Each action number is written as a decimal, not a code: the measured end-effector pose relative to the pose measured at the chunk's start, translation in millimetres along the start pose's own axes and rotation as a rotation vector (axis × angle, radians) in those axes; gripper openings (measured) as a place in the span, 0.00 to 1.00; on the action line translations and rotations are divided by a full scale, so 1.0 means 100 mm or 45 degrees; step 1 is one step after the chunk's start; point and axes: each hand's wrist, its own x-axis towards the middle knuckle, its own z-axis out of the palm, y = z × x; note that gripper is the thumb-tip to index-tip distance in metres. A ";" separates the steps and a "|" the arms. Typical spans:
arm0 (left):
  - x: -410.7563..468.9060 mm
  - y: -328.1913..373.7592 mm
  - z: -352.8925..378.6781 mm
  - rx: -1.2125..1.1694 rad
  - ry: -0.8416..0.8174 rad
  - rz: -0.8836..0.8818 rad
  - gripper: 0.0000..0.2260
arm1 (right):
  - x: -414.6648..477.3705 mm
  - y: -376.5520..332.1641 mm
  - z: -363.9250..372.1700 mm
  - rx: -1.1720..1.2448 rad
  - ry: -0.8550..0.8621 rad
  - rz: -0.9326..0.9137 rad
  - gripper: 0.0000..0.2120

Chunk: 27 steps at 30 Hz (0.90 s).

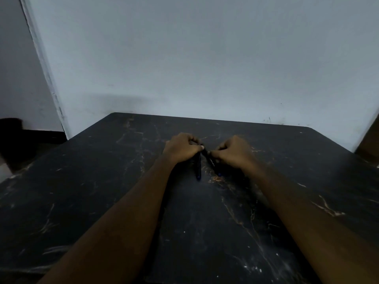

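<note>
Black veined tabletop (102,181). My left hand (181,149): fingers curled round dark pen (198,168). My right hand (233,152): fingers pinching second dark pen (211,161). Far ends close together.

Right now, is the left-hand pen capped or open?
Cannot tell: the left hand grips the pen, its fingers hiding the far end.

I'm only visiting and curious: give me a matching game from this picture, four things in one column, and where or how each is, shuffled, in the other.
1 left hand
2 right hand
3 black stone-look table
4 pale grey wall

a rises behind the table
b grips the lettered dark pen, slanted
c carries pale brown veins
d grips the plain dark pen, pointing toward the person

Pairs: 1-d, 2-b, 3-c, 4-a.
</note>
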 end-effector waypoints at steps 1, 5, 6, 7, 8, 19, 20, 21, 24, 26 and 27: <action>0.01 0.00 0.01 0.015 0.005 0.013 0.01 | 0.01 0.02 -0.01 0.035 0.016 0.019 0.11; 0.00 -0.01 0.03 0.098 0.041 0.035 0.10 | 0.10 0.25 -0.11 0.045 0.242 0.124 0.19; -0.01 0.00 0.04 0.148 0.051 0.040 0.15 | 0.11 0.33 -0.14 0.042 0.281 0.139 0.18; -0.03 0.02 0.04 0.202 0.045 0.044 0.20 | 0.12 0.40 -0.17 0.018 0.308 0.153 0.15; -0.04 0.05 0.05 0.252 0.020 0.051 0.25 | 0.12 0.46 -0.19 -0.017 0.323 0.173 0.13; -0.10 0.16 0.09 0.291 0.000 0.064 0.16 | 0.18 0.51 -0.16 -0.150 0.138 0.266 0.10; -0.10 0.16 0.09 0.279 0.011 0.060 0.15 | 0.17 0.49 -0.17 -0.140 0.128 0.268 0.09; -0.09 0.15 0.09 0.265 0.022 0.052 0.16 | 0.16 0.46 -0.17 -0.117 0.104 0.277 0.09; -0.09 0.14 0.09 0.236 0.044 0.025 0.16 | 0.15 0.36 -0.16 -0.072 -0.007 0.293 0.11; -0.09 0.14 0.09 0.226 0.050 0.017 0.16 | 0.14 0.29 -0.13 -0.085 -0.017 0.291 0.13; -0.09 0.14 0.09 0.223 0.054 0.015 0.16 | 0.14 0.27 -0.10 -0.087 -0.014 0.289 0.14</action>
